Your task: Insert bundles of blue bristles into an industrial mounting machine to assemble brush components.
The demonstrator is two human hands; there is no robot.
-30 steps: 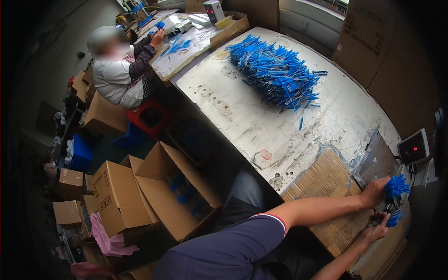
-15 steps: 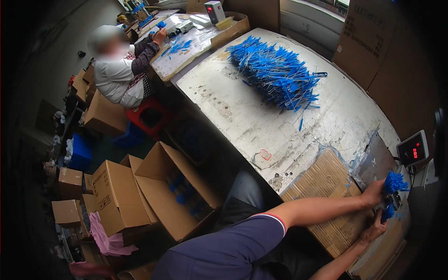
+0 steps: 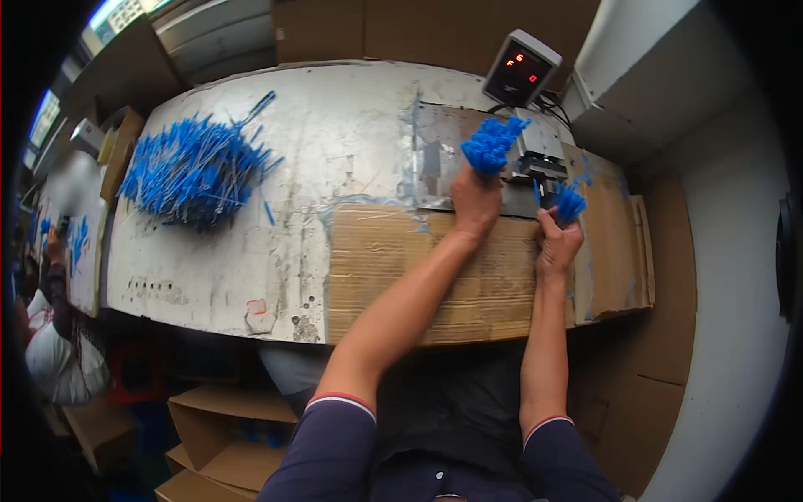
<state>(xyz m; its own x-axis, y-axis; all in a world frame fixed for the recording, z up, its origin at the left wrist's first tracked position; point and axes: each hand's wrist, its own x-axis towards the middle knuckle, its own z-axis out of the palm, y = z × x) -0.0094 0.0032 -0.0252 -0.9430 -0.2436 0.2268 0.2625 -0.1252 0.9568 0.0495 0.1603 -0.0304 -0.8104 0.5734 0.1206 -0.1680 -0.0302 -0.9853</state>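
My left hand (image 3: 475,205) is closed around a thick bundle of thin blue sticks (image 3: 489,146), their blue ends pointing up and away from me. To its right, my right hand (image 3: 559,241) grips a smaller bunch of blue sticks (image 3: 570,202) between thumb and fingers. Both hands are close to a small metal machine (image 3: 539,155) on the table's right side, with the right one just in front of it. A single blue stick (image 3: 537,192) shows at the machine's near side. Fingertips of the left hand are mostly hidden.
A large heap of blue sticks with thin wires (image 3: 196,171) lies on the worn white table (image 3: 301,151). Flat cardboard (image 3: 393,268) covers the near edge. Behind the machine stands a red-digit display (image 3: 523,71). Open cartons (image 3: 242,464) sit below; a co-worker (image 3: 63,335) works at far left.
My view has swung to the right, so the heap and the co-worker now appear farther left. Both hands still hold their blue bunches by the machine. The display's lit digits differ.
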